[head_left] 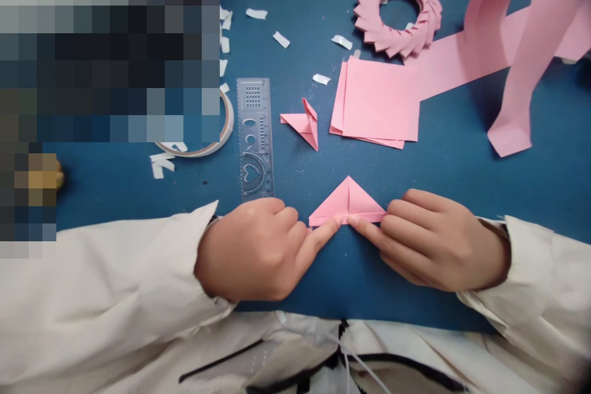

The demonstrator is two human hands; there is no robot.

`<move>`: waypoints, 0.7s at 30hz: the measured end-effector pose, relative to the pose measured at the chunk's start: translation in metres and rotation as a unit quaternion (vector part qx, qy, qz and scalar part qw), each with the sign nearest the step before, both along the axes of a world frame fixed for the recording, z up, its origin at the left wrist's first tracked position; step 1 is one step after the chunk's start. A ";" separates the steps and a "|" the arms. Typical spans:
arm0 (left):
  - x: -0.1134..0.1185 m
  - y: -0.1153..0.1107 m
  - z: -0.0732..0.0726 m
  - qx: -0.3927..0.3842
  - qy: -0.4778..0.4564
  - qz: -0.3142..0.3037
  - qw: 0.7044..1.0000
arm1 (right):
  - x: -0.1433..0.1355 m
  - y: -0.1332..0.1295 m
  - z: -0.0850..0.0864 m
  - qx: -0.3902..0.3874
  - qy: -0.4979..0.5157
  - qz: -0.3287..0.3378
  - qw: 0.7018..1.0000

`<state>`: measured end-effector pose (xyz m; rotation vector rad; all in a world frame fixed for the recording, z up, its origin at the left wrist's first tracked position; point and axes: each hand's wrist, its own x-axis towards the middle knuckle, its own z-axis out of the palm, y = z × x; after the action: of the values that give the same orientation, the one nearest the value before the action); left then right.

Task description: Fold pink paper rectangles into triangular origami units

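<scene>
A pink paper triangle (349, 198) with a folded strip along its lower edge lies flat on the blue table, its point facing away from me. My left hand (258, 246) is closed, and one outstretched fingertip presses the bottom edge near the middle. From the other side, my right hand (427, 240) presses the same edge with a fingertip, its other fingers curled at the triangle's right corner. The two pressing fingertips almost meet. Beyond the triangle lies a smaller folded pink piece (305, 123). A stack of pink paper squares (378, 98) is to its right.
A clear plastic ruler (255, 135) lies past my left hand, beside a tape roll (226, 129). Toward the back are a pleated pink paper ring (431, 18), a long curling pink strip (545, 43) and scattered white scraps (341, 42). The upper left is pixelated.
</scene>
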<state>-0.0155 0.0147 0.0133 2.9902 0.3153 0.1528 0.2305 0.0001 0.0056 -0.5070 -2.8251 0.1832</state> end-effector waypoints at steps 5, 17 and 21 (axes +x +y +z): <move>0.001 -0.005 -0.002 0.018 -0.009 0.050 0.999 | -0.002 0.000 0.000 0.013 -0.019 -0.013 1.000; -0.001 -0.008 -0.007 0.034 -0.027 0.065 0.997 | -0.003 -0.001 0.003 0.048 -0.042 -0.014 0.998; 0.000 -0.003 -0.002 0.030 -0.010 0.036 0.999 | -0.003 -0.001 0.003 0.059 -0.044 -0.014 0.997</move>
<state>-0.0152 0.0122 0.0115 3.0354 0.4225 0.2019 0.2274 -0.0012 0.0091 -0.5400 -2.8912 -0.0110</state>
